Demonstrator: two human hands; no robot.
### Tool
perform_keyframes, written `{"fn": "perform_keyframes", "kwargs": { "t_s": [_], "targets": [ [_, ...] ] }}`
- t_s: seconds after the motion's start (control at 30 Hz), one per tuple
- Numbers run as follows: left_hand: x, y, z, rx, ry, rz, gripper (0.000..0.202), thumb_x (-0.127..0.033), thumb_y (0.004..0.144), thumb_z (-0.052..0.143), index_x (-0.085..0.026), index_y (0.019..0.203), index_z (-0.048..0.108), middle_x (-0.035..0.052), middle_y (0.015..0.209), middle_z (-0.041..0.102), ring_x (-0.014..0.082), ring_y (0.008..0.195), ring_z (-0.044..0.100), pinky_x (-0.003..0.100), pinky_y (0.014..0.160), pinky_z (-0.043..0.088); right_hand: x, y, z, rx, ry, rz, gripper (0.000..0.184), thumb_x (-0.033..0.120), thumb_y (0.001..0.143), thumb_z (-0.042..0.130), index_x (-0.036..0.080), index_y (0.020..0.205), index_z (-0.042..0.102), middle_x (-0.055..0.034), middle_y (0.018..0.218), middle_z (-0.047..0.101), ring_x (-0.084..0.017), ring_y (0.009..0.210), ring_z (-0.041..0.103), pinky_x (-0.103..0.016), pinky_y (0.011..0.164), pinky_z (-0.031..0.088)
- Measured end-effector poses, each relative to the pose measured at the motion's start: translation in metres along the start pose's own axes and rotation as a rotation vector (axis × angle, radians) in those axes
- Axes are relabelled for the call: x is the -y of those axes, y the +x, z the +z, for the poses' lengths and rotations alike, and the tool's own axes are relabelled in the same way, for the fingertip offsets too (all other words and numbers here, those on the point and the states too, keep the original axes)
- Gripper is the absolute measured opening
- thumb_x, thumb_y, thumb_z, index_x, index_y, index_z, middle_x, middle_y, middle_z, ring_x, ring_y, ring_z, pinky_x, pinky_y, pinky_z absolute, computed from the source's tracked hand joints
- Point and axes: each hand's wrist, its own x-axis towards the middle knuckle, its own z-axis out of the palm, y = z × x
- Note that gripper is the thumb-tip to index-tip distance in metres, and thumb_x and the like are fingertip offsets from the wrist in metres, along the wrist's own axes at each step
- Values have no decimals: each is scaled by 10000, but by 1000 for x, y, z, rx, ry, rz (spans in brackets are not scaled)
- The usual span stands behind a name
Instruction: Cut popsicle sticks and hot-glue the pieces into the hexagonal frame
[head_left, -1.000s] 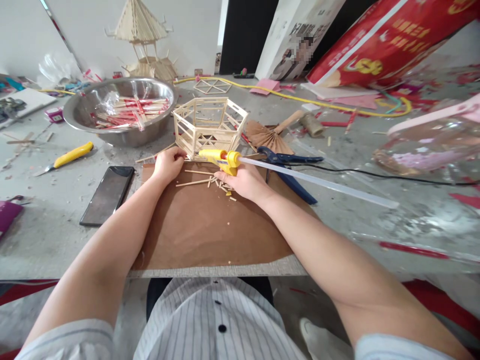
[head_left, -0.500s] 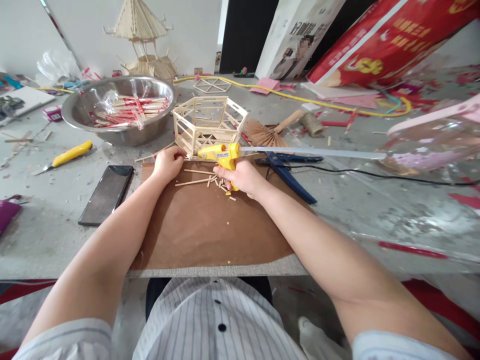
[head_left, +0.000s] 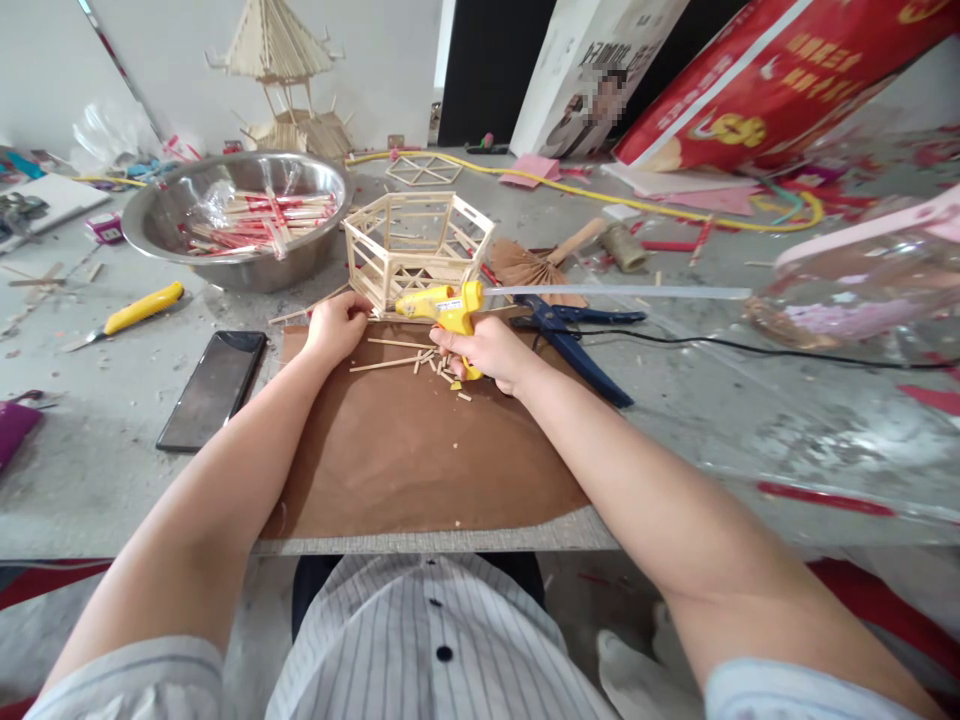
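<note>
A yellow hot glue gun [head_left: 454, 308] is gripped in my right hand [head_left: 491, 352], its nozzle pointing left and a long clear glue stick [head_left: 622, 292] sticking out of its back. The nozzle lies close to the lower front of a hexagonal frame of thin wooden sticks [head_left: 386, 270]. My left hand [head_left: 336, 328] is closed at the frame's lower left corner; what its fingertips hold is hidden. Below both hands, loose sticks and short cut pieces [head_left: 390, 362] lie on a brown sheet [head_left: 420, 460].
A steel bowl [head_left: 150, 235] of red-and-cream sticks stands at the back left, before a stick pagoda [head_left: 281, 50]. A phone [head_left: 212, 390] and yellow utility knife [head_left: 142, 308] lie left. Blue-handled cutters [head_left: 581, 355] and a black cord [head_left: 750, 347] lie right.
The glue gun and my right hand have shifted slightly right, and the gun's tilt has changed a little. My left hand and the stick frame stay almost in place.
</note>
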Motion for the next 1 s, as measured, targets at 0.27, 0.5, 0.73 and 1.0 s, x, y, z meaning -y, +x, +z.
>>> {"fn": "perform_keyframes", "kwargs": {
  "t_s": [0.27, 0.5, 0.73, 1.0],
  "targets": [
    [0, -1, 0, 17, -11, 3, 287, -172, 669, 460, -169, 864, 670, 18, 848, 688, 143, 748, 596, 246, 728, 454, 2, -2, 1, -12, 17, 19, 320, 394, 637, 708, 174, 737, 497, 51, 566, 499, -35, 334, 419, -171, 297, 321],
    [1, -1, 0, 19, 5, 8, 273, -174, 673, 459, -171, 848, 670, 16, 836, 688, 146, 754, 599, 244, 722, 452, 1, -3, 2, -8, 3, -10, 319, 403, 646, 696, 179, 711, 479, 73, 507, 458, -34, 332, 399, -169, 314, 331],
    [1, 0, 1, 19, 5, 6, 273, -173, 670, 456, -173, 841, 669, 16, 832, 688, 146, 749, 597, 246, 715, 451, -1, -2, 2, 4, -1, -22, 330, 399, 640, 701, 179, 750, 482, 88, 474, 436, -43, 328, 400, -172, 316, 336],
    [0, -1, 0, 17, -3, 8, 272, -169, 665, 457, -172, 834, 670, 17, 830, 687, 147, 754, 599, 243, 716, 451, 0, -3, 1, 5, -22, -32, 323, 413, 651, 692, 179, 737, 487, 83, 472, 436, -45, 331, 402, -179, 325, 337]
  ]
}}
